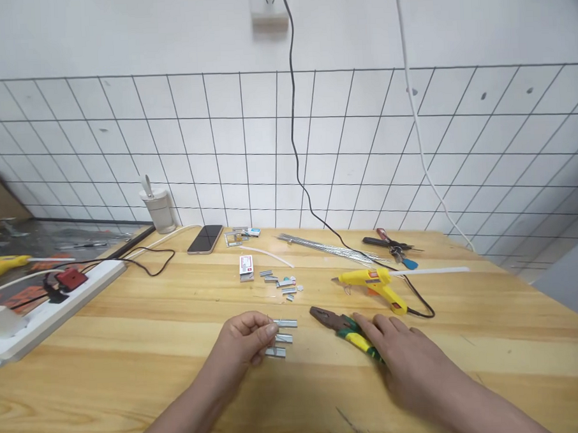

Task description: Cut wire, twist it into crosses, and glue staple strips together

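My left hand [246, 341] rests on the wooden table [132, 351] with its fingers curled in a pinch next to three short strips of staples [281, 337]; a thin wire seems to stick up from the fingertips. My right hand [404, 358] lies flat with its fingers stretched over the green and yellow handles of a pair of pliers [339, 326], whose dark jaws point left. More loose staple strips [283, 282] and a small staple box [246, 267] lie farther back.
A yellow glue gun [375, 284] with a black cord lies behind the pliers. Thin metal rods [326, 248], wire strippers [390, 244], a phone [205, 238], a white cup [159, 208] and a white power strip [48, 307] stand around the table's back and left.
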### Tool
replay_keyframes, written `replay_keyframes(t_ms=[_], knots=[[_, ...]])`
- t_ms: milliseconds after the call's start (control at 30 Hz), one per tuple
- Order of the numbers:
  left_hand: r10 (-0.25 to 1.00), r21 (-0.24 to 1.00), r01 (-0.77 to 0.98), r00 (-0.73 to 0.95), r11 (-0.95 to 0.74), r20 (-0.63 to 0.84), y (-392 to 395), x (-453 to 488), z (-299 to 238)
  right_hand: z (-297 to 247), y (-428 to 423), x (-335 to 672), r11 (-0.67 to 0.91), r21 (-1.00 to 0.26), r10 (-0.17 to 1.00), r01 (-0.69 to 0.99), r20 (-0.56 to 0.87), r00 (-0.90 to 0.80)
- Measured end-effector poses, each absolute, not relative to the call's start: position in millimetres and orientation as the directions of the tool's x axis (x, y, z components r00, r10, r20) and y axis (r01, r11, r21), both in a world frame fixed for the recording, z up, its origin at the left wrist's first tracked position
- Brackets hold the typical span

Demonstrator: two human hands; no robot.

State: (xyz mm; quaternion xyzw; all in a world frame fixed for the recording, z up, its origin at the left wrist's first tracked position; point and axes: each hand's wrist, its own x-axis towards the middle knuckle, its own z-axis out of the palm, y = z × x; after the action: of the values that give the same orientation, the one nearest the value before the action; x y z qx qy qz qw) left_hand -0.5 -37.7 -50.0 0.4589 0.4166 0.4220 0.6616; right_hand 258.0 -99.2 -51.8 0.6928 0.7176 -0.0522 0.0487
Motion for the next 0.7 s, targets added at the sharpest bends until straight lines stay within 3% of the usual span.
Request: replay_keyframes(t_ms=[100, 200, 267, 333, 400, 467, 700], knots=[[0.948, 0.974, -0.140, 0.289, 0.178, -0.131, -35, -4, -47, -54, -98, 259, -0.006, -0.113, 0.994, 0.994, -0.112, -0.006], [0.951, 0.985, -0.113, 0.294, 0.130, -0.092, -31, -9, -42, -47, -103, 262, -0.076, -0.443, 0.994, 0.893, -0.105, 0.033], [0.950, 0.992, -0.082, 0.305, 0.094, -0.065, -28, -12, -37, -37, -108, 259, -0.148, -0.737, 0.989, 0.659, -0.099, 0.112], [0.950, 0.997, -0.045, 0.308, 0.062, -0.045, -25, -15, -31, -23, -113, 250, -0.190, -0.946, 0.982, 0.262, -0.178, 0.068], [0.952, 0.999, -0.027, 0.304, 0.040, -0.030, -25, -15, -24, -13, -115, 236, -0.190, -0.973, 0.978, -0.135, -0.174, -0.117], [0.949, 0.998, -0.042, 0.314, 0.042, -0.026, -30, -11, -18, -9, -113, 222, -0.189, -0.941, 0.977, -0.282, -0.150, -0.154], [0.853, 0.948, -0.178, 0.501, 0.264, -0.144, -55, 18, -18, -30, -107, 202, 0.011, -0.992, 0.999, -0.129, 0.017, -0.045]])
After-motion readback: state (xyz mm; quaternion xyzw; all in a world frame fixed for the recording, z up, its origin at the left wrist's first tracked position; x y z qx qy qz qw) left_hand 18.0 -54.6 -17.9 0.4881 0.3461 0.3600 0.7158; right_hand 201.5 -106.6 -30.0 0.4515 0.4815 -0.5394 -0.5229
